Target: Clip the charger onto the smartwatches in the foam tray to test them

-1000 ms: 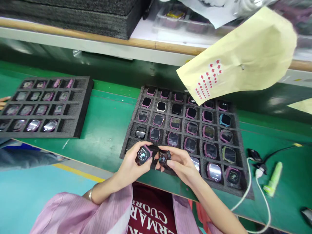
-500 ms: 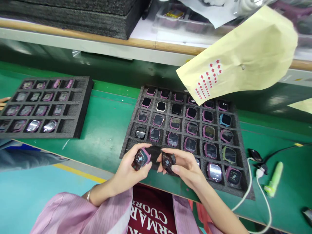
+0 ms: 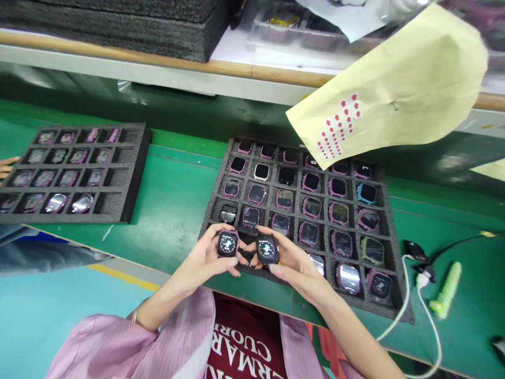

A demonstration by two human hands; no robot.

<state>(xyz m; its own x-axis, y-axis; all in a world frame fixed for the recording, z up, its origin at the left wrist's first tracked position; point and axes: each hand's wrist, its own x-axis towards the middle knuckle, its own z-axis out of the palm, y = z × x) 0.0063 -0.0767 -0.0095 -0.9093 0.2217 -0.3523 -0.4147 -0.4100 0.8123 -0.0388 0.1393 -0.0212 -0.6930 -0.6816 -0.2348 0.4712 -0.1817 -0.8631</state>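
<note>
My left hand point(image 3: 211, 252) grips a purple-cased smartwatch point(image 3: 228, 244) by its edges, its lit screen showing a dial. Beside it, my right hand point(image 3: 290, 258) is closed on a black smartwatch point(image 3: 267, 248) with a similar lit dial. Both screens face up toward me, and the two watches are a short gap apart. They are above the front edge of a dark foam tray point(image 3: 272, 208) divided into compartments. Several watches sit in it, mostly purple, with a blue one point(image 3: 366, 193), a green one point(image 3: 372, 249) and a white one point(image 3: 261, 171) among them.
A second foam tray point(image 3: 136, 173) of watches lies at left, near another person's hand point(image 3: 7, 166). Yellow paper with red arrow stickers point(image 3: 389, 89) hangs over the tray's back. White cables point(image 3: 430, 310) and a green pen-like object point(image 3: 447, 292) lie at right. Black foam blocks point(image 3: 118, 26) stand on the shelf.
Both watches have been turned so their screens face me more squarely, and their dials show brighter. My hands have risen slightly and cover part of the tray's front row.
</note>
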